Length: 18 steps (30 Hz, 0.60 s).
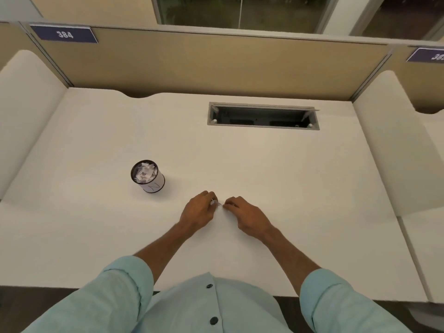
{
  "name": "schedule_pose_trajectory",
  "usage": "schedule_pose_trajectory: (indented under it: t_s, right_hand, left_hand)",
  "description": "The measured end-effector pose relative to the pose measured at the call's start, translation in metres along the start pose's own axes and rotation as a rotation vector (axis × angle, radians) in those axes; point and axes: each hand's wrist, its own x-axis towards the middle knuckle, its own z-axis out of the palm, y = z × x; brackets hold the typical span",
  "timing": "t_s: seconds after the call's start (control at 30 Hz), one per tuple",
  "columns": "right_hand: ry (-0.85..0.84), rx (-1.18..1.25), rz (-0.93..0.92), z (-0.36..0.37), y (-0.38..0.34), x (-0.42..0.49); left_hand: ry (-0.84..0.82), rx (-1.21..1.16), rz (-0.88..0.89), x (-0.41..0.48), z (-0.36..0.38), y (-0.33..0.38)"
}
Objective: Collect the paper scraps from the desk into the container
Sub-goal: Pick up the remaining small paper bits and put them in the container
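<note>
**Last little scraps by the fingers**

A light green sleeve (115, 284) is nearest, and each arm reaches over the white table (288, 176). The left hand (198, 211) has its fingers (211, 197) curled together, pinching a small white paper scrap (214, 202). The right hand (245, 216) is just beside it, fingers bent down with tips pressed to the table, maybe on another tiny bit; it is too small to tell. Paper like this is very light, thin and soft. It can slide away or tear, so I would pinch it gently at an edge with two fingertips. The round dark container (148, 176) stands upright to the left, near the hands, already full of white scraps.
</note>
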Motion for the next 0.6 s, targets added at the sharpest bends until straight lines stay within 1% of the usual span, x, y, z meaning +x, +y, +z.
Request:
schedule_pose_trajectory:
  t_s: [0.1, 0.2, 0.23, 0.33, 0.4, 0.5, 0.6]
  right_hand:
    - [-0.025, -0.11, -0.034, 0.001, 0.0, -0.006]
    - [-0.054, -0.192, -0.005, 0.004, -0.004, -0.01]
    - [-0.061, -0.22, -0.001, 0.005, -0.007, -0.01]
    - [-0.063, -0.264, -0.009, 0.011, -0.014, -0.01]
    - [-0.069, -0.264, -0.018, 0.011, -0.017, -0.011]
    - [-0.068, -0.268, -0.017, 0.007, -0.021, -0.006]
    - [-0.079, -0.236, 0.003, 0.002, -0.031, 0.004]
  left_hand:
    - [0.005, -0.032, -0.009, -0.003, -0.003, 0.0]
    - [0.034, -0.087, -0.028, -0.007, -0.004, 0.002]
    - [0.064, -0.149, -0.056, -0.009, -0.003, 0.003]
    - [0.156, -0.492, -0.206, -0.014, -0.004, 0.004]
    - [0.188, -0.676, -0.274, -0.016, -0.005, 0.001]
    - [0.19, -0.859, -0.311, -0.019, -0.007, -0.004]
    - [0.198, -0.949, -0.336, -0.021, -0.007, -0.01]
